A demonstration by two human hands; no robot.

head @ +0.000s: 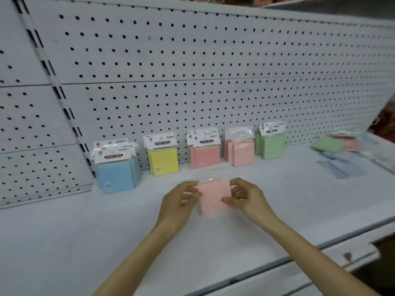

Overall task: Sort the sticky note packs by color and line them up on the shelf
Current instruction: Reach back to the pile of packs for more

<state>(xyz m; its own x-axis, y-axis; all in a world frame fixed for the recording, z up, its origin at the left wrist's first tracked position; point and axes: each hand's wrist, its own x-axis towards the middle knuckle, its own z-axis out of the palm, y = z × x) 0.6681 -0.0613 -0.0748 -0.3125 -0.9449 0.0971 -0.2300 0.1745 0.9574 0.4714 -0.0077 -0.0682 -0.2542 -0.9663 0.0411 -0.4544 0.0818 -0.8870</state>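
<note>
Head camera shows me the white pegboard (213, 60) behind the shelf (64, 242). Against it stand packs in groups, left to right: blue packs (115, 178), yellow packs (164, 161), pink packs (205, 155), a second pink stack (242, 154), green packs (272, 147). A blurred loose pile (342, 150) lies far right. In front of the pink packs I hold one pink pack (214, 197) over the shelf, my left grip (179, 204) pinching its left edge and my right grip (250, 199) its right edge.

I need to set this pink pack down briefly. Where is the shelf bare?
The shelf is bare along its front, widest beside the left hand holding the pink pack, before the blue packs. A narrow gap separates blue from yellow packs. The loose pile crowds the far right.
</note>
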